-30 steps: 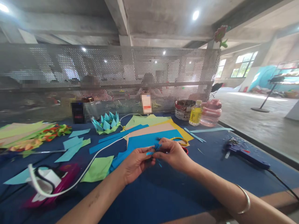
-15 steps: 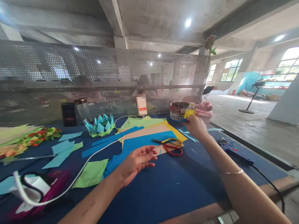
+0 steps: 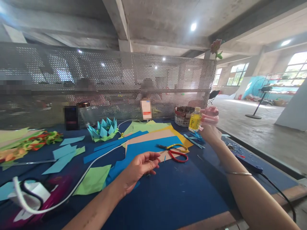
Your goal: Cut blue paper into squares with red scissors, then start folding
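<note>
My left hand [image 3: 145, 164] hovers palm-inward over the dark blue table, its fingers loosely curled and apart, with nothing in it. Under and behind it lie blue paper sheets [image 3: 153, 143]. Scissors [image 3: 176, 150] with one yellow and one red handle rest on the sheets just beyond that hand. My right hand [image 3: 211, 134] reaches to the far right, beside a small heap of blue paper scraps [image 3: 198, 136]. Its fingers are partly hidden, and nothing shows in them. A bottle of yellow liquid [image 3: 194, 120] stands just left of and behind it.
A round basket [image 3: 183, 116] and a pink object [image 3: 209, 115] stand at the back right. A corded blue tool [image 3: 249, 164] lies right. To the left are a folded turquoise paper piece [image 3: 103, 129], green paper [image 3: 93, 180] and a white cable [image 3: 83, 175]. A perforated screen [image 3: 120, 83] rises behind.
My right hand has moved right and nearer, away from the basket. The blue paper piece at its fingertips is gone from them, and blue scraps show beside the bottle. My left hand has barely moved.
</note>
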Demonstrator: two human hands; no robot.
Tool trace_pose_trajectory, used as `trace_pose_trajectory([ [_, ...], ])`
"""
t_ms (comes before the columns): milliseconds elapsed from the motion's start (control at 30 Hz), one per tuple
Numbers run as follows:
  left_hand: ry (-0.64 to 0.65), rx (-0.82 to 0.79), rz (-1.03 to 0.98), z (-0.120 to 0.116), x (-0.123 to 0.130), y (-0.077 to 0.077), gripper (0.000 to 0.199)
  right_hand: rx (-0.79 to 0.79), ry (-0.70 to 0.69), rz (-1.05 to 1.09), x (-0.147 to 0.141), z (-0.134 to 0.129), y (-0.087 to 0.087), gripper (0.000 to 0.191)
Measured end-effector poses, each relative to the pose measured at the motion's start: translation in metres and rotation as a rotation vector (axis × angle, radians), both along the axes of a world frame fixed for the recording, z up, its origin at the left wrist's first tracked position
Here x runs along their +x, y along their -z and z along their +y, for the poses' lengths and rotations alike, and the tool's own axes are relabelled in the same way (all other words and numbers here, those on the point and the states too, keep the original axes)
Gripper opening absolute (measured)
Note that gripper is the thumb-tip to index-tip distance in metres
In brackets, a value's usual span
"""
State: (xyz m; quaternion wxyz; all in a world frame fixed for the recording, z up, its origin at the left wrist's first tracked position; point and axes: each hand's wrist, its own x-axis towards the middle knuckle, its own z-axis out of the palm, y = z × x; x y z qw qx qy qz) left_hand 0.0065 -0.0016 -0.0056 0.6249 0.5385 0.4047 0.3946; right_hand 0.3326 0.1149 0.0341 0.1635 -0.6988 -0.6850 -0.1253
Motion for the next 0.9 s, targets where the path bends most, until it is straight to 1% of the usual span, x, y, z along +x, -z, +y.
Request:
trace_pose_trajectory([
  [67, -0.056, 0.036, 0.053, 0.0, 0.0, -0.003, 0.033, 0.023, -0.012, 0.048, -0.009, -0.006, -0.004, 0.028],
  [133, -0.114, 0.081, 0.103, 0.002, -0.001, -0.005, 0.028, 0.021, -0.085, 0.09, -0.027, -0.013, -0.004, 0.025],
  [200, -0.156, 0.118, 0.13, 0.004, -0.002, -0.005, 0.023, -0.024, -0.254, 0.111, -0.054, -0.023, -0.001, 0.023],
  [267, -0.183, 0.152, 0.148, 0.007, -0.003, -0.003, 0.021, -0.111, -0.492, 0.109, -0.084, -0.035, 0.005, 0.016],
  [333, -0.202, 0.185, 0.172, 0.009, -0.004, -0.002, 0.02, -0.195, -0.687, 0.084, -0.108, -0.045, 0.012, 0.012],
  [400, -0.211, 0.205, 0.199, 0.01, -0.005, -0.001, 0.02, -0.235, -0.783, 0.053, -0.123, -0.053, 0.018, 0.019],
  [500, -0.205, 0.22, 0.216, 0.009, -0.005, -0.003, 0.019, -0.237, -0.812, -0.006, -0.13, -0.059, 0.026, 0.027],
  [633, -0.195, 0.238, 0.221, 0.008, -0.005, -0.002, 0.02, -0.219, -0.797, -0.088, -0.131, -0.062, 0.031, 0.024],
  [700, -0.201, 0.248, 0.235, 0.009, -0.006, -0.002, 0.02, -0.212, -0.794, -0.116, -0.131, -0.063, 0.03, 0.021],
  [767, -0.219, 0.273, 0.259, 0.011, -0.009, -0.003, 0.021, -0.187, -0.773, -0.123, -0.13, -0.061, 0.026, 0.017],
  [833, -0.245, 0.316, 0.299, 0.014, -0.016, -0.008, 0.022, -0.125, -0.697, -0.106, -0.122, -0.056, 0.018, 0.014],
  [900, -0.265, 0.369, 0.357, 0.017, -0.027, -0.015, 0.023, -0.031, -0.541, -0.084, -0.107, -0.048, 0.009, 0.016],
])
